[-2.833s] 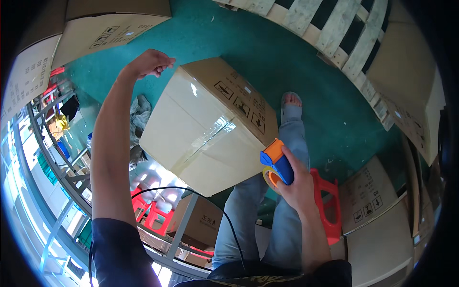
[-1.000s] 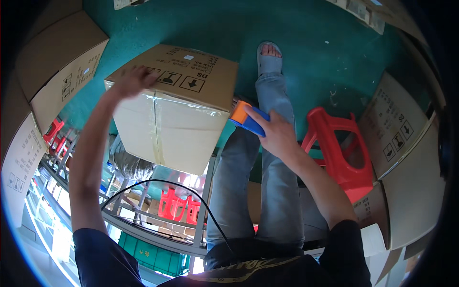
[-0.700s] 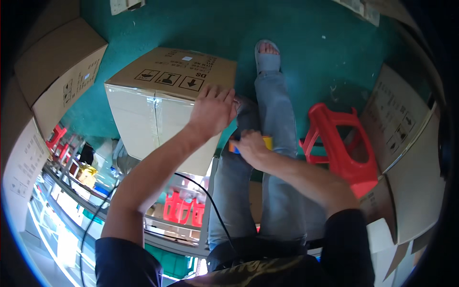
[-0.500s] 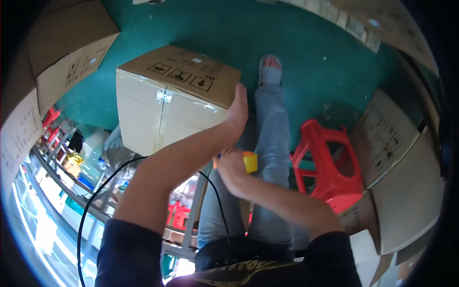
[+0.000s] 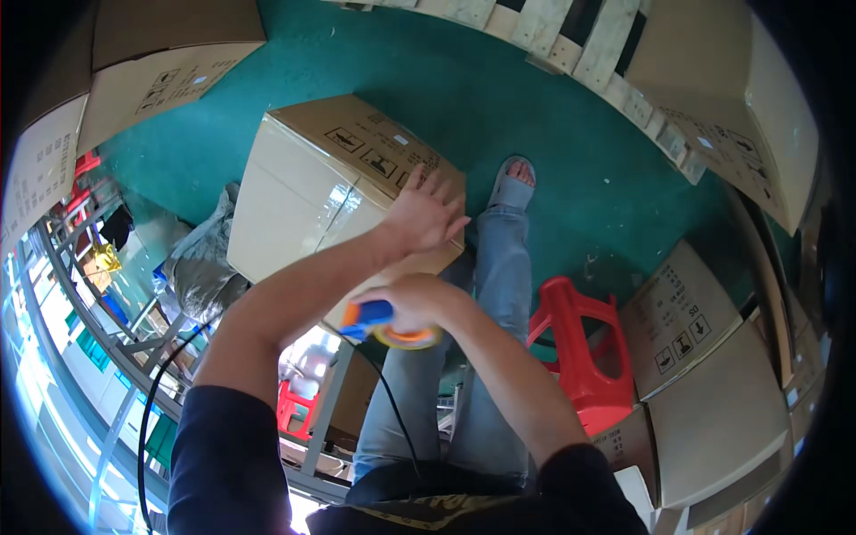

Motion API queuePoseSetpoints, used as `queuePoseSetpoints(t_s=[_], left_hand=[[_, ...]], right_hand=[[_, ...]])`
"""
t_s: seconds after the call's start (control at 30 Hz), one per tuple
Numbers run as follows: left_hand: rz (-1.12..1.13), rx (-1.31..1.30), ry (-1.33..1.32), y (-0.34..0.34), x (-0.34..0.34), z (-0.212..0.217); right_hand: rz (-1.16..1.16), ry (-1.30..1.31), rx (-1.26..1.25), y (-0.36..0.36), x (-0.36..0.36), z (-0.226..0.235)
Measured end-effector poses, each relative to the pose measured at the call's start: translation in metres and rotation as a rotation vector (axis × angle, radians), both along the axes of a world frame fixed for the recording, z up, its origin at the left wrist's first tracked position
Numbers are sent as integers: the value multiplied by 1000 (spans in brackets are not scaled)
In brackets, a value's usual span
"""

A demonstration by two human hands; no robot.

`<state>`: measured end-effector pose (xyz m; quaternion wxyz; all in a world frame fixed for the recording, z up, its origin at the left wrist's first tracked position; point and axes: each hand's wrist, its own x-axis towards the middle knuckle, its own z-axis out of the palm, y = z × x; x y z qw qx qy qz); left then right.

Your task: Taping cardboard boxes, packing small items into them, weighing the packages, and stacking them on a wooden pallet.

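A brown cardboard carton (image 5: 294, 192) stands tilted in front of me, with a strip of clear tape along the seam of its pale side. My left hand (image 5: 423, 216) lies on its printed face close to the right-hand corner, fingers spread, holding nothing. Just below, my right hand (image 5: 412, 301) is closed round a tape dispenser (image 5: 370, 314) with blue and orange parts. A yellow-orange ring, apparently its tape roll, shows under the hand. The dispenser is beside the carton's lower right edge; I cannot tell whether it touches. My fingers partly hide its grip.
A red plastic stool (image 5: 584, 357) stands right of my legs, beside more cartons (image 5: 713, 419). Other cartons (image 5: 169, 85) stand at the far left. A wooden pallet (image 5: 544, 36) lies at the back. A grey plastic bag (image 5: 201, 267) is left of the carton, and a black cable (image 5: 392, 383) crosses my lap.
My left hand has shifted from the carton's right edge onto its printed face, fingers now spread. My right hand has turned and moved left with the dispenser. The whole view has shifted.
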<state>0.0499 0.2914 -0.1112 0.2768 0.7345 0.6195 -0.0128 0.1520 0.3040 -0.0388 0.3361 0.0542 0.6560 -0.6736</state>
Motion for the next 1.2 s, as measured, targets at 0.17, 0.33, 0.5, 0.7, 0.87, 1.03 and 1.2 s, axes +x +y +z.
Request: queuePoseSetpoints(t_s=[0.17,0.33,0.5,0.7,0.87,1.03,1.2], left_hand=[[-56,-78,196,8,-59,0],[-56,-119,233,-3,-95,2],[13,37,406,6,-185,1],[478,461,690,-2,-257,-36],[1145,-295,-91,11,-280,-45],[485,-1065,53,46,-343,-93],[540,-873,285,37,-329,-78]], right_hand=[[-109,-603,-1084,-11,-34,-85],[-38,-523,-1170,-35,-34,-106],[-26,-500,-1125,-37,-34,-109],[-33,-398,-1068,-40,-46,-104],[17,-445,-1068,-35,-42,-96],[-52,-603,-1087,-23,-43,-98],[1,-596,-1030,-39,-48,-96]])
